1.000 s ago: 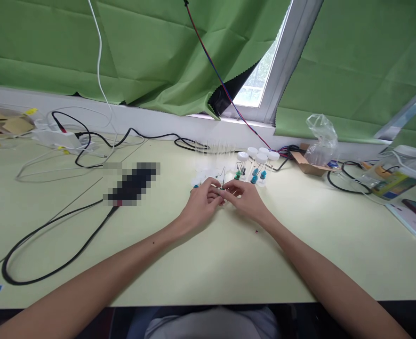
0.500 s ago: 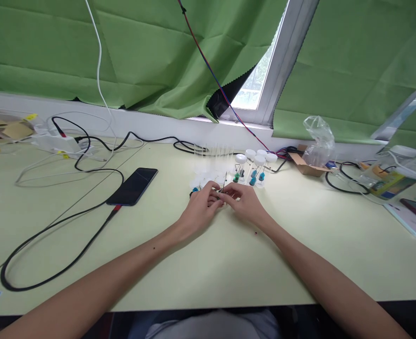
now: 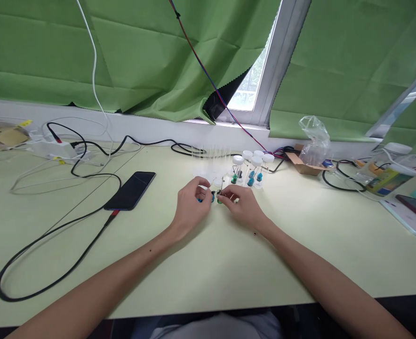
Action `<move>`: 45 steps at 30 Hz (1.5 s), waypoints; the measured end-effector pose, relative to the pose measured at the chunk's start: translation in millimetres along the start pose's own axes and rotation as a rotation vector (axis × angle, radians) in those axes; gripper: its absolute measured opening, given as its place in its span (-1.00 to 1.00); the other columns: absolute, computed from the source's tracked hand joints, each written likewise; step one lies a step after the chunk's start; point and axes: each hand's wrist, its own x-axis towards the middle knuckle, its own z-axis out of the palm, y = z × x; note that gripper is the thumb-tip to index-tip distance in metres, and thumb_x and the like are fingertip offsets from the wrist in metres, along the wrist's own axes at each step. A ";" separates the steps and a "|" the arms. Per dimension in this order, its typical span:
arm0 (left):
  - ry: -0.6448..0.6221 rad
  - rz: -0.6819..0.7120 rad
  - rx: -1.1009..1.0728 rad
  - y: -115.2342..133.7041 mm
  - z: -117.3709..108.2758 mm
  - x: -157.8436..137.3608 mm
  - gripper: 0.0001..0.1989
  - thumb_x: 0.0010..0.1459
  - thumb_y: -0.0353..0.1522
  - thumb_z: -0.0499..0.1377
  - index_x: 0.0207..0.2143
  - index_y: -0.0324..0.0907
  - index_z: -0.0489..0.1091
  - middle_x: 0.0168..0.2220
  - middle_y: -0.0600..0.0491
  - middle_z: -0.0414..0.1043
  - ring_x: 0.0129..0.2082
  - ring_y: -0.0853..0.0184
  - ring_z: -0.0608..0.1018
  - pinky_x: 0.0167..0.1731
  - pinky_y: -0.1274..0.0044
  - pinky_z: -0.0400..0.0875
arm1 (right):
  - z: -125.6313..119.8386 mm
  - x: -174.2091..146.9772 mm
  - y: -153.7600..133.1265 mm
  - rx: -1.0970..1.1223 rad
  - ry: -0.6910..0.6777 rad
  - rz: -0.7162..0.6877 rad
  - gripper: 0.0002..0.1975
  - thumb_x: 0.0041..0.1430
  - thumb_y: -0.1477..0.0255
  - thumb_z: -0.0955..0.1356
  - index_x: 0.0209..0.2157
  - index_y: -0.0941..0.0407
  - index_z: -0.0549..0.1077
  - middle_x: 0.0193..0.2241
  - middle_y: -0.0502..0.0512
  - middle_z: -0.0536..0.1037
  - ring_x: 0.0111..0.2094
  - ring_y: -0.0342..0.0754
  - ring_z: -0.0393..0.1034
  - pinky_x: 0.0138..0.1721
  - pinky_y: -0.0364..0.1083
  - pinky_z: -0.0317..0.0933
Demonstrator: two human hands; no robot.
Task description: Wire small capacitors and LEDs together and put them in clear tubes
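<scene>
My right hand (image 3: 242, 203) pinches a small green piece (image 3: 220, 199) with a thin dark rod standing up from it. Just to its left, my left hand (image 3: 189, 205) is curved, thumb and index finger apart, and nothing shows gripped in it. Small blue pieces (image 3: 212, 196) lie right by the left fingertips, partly hidden by them. Behind my right hand stand several clear containers with white round caps (image 3: 256, 161); blue pieces (image 3: 260, 177) and a green piece (image 3: 234, 179) show in them. Clear upright tubes (image 3: 211, 162) stand behind my left hand.
A black phone (image 3: 130, 190) lies at left, plugged into a looping black cable (image 3: 58, 285). White power strips and cables (image 3: 52, 148) are at the far left. A small cardboard box (image 3: 307, 165) with a plastic bag stands back right. More phones (image 3: 414, 212) lie at the right edge.
My hands were together around the small piece; the left has let go and moved left, uncovering blue pieces. My right hand keeps the green piece. The view has shifted slightly.
</scene>
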 end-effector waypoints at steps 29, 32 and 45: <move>-0.610 -0.033 0.236 3.6 30.2 101.7 -0.40 -0.06 -0.23 0.41 0.02 -0.23 0.35 0.11 -0.20 0.45 -0.67 0.46 0.50 -0.47 0.49 0.45 | 21.8 -25.1 -20.7 -0.050 0.034 -0.446 -0.93 0.21 0.54 0.35 -0.36 0.12 0.47 -0.56 -0.02 0.39 -0.52 -0.16 0.29 -0.46 -0.15 0.18; -0.560 -0.047 0.209 2.9 42.9 100.1 -0.42 -0.06 -0.18 0.41 -0.02 -0.22 0.37 0.04 -0.16 0.49 -0.68 0.46 0.49 -0.53 0.50 0.42 | 22.2 -24.9 -20.1 -0.050 0.024 -0.440 -0.93 0.20 0.54 0.35 -0.36 0.12 0.47 -0.56 -0.03 0.38 -0.53 -0.17 0.27 -0.47 -0.16 0.17; -0.337 0.000 0.256 -6.5 51.2 99.1 -0.76 0.07 -0.26 0.29 -0.30 -0.21 0.34 -0.20 -0.08 0.49 -0.58 0.41 0.48 -0.60 0.53 0.34 | 24.5 -22.9 -17.5 -0.017 -0.005 -0.424 -0.93 0.20 0.52 0.35 -0.37 0.11 0.46 -0.56 -0.03 0.40 -0.53 -0.16 0.27 -0.45 -0.14 0.20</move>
